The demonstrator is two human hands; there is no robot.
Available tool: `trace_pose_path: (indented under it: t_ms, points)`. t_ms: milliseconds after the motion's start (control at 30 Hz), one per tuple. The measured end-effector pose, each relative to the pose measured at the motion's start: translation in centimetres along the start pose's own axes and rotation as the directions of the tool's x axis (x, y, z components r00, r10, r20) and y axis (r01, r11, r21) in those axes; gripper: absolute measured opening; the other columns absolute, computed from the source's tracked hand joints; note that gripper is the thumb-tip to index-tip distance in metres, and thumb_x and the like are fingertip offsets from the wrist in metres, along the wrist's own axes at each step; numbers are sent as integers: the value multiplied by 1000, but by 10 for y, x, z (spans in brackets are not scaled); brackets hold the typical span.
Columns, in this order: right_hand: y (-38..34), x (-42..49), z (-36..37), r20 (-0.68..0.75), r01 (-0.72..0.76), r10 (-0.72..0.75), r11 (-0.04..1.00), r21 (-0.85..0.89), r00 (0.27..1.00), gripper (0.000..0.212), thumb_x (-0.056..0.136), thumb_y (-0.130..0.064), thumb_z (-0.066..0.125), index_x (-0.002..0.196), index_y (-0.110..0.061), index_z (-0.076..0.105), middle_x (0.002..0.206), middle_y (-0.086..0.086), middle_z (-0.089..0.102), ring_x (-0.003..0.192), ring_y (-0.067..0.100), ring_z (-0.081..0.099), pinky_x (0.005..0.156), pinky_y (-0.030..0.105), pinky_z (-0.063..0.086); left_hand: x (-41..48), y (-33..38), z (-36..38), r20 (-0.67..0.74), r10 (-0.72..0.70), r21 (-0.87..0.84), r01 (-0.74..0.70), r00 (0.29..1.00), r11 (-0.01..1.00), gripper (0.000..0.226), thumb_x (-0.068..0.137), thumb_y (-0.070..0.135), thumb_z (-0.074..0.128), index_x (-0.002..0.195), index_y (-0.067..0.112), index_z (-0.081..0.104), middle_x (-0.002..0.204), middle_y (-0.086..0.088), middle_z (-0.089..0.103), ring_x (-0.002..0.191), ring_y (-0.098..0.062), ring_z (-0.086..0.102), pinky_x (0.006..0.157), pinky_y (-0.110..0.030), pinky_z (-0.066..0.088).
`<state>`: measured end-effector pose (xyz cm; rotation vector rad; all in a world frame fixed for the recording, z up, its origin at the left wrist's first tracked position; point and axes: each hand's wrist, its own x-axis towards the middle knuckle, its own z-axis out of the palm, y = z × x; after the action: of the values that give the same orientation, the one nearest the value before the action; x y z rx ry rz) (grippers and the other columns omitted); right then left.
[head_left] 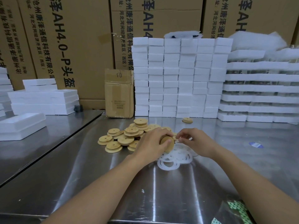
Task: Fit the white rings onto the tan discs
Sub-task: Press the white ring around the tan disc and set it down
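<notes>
Steel bench (80, 183) w/ foam blocks (178, 78) behind: left grip (151, 143) clasps a tan disc (167, 141) over white rings (168, 164); right grip (194, 141) curled beside it, holding what, can't tell.

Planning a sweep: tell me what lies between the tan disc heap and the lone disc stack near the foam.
Nothing: the head view shows bare steel table between the disc heap and the lone stack.

Gleaming steel table (80, 175): tan discs (123, 138) heaped left of centre, white rings (174, 160) piled just beside them, a small disc stack (187, 120) apart behind, foam blocks (178, 78) and a cardboard box (119, 94) lining the back.
</notes>
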<state>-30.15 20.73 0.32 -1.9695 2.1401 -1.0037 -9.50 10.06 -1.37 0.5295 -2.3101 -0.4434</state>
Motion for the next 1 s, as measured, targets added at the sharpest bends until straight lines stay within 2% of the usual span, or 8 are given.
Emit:
trace_pose_path:
  t_ms: [133, 267, 467, 567, 667, 800, 867, 1000]
  points:
    - [-7, -1, 0, -70, 31, -28, 999, 39, 997, 24, 107, -17, 57, 114, -31, 74, 94, -19, 68, 81, -3, 63, 67, 7, 43, 1, -3, 2, 2, 7, -17, -7, 1000, 1000, 27, 101, 35, 65, 126, 43, 68, 116, 19, 71, 105, -2, 64, 91, -38, 57]
    - [-18, -4, 2, -78, 94, -86, 991, 98, 993, 28, 106, -11, 57, 118, -31, 73, 106, -12, 69, 85, 3, 62, 80, 19, 49, 3, -5, 5, -4, -33, -77, 33, 999, 996, 40, 99, 35, 68, 136, 48, 58, 113, 17, 71, 103, -5, 65, 88, -35, 57]
    - [-41, -8, 5, -229, 201, -125, 914, 353, 965, 29, 92, -12, 55, 102, -34, 72, 86, -12, 65, 79, 7, 57, 69, 16, 44, 4, -10, 11, -50, -110, -174, 100, 993, 980, 38, 99, 30, 69, 134, 43, 61, 107, 16, 69, 92, 2, 62, 77, -19, 44]
    - [-45, -7, 9, -212, 216, -130, 864, 455, 969, 24, 89, -11, 59, 100, -29, 71, 84, -4, 68, 78, 13, 61, 67, 17, 47, 7, -9, 12, -70, -136, -268, 113, 988, 957, 24, 100, 23, 70, 122, 34, 73, 109, 17, 74, 101, 1, 67, 88, -25, 54]
    - [-41, -6, 19, -188, 195, -132, 904, 380, 973, 26, 91, -7, 67, 101, -30, 70, 89, -6, 74, 90, 14, 69, 73, 13, 47, 7, -5, 10, -52, -170, -363, 140, 984, 921, 22, 105, 21, 63, 114, 31, 80, 99, 18, 77, 99, -1, 71, 89, -31, 58]
    - [-32, -5, 25, -178, 162, -112, 940, 300, 978, 29, 91, -8, 73, 101, -34, 69, 89, -11, 76, 89, 9, 70, 78, 15, 50, 8, -1, 7, 35, -224, -469, 214, 974, 857, 31, 105, 38, 51, 98, 36, 81, 90, -5, 71, 95, -31, 72, 76, -60, 65]
    - [-33, -5, 25, -201, 178, -121, 939, 296, 972, 28, 90, -7, 74, 100, -32, 70, 89, -13, 77, 90, 8, 71, 77, 13, 50, 8, -1, 7, 67, -181, -483, 191, 981, 855, 25, 98, 42, 58, 106, 40, 82, 94, 6, 77, 98, -22, 74, 82, -52, 65]
    - [-35, -5, 22, -254, 216, -136, 921, 323, 958, 29, 87, 1, 75, 99, -24, 72, 88, -15, 77, 90, 2, 71, 74, 8, 47, 7, -4, 6, 78, -94, -493, 120, 993, 862, 27, 95, 27, 75, 120, 37, 79, 104, 10, 80, 99, -16, 75, 94, -42, 62]
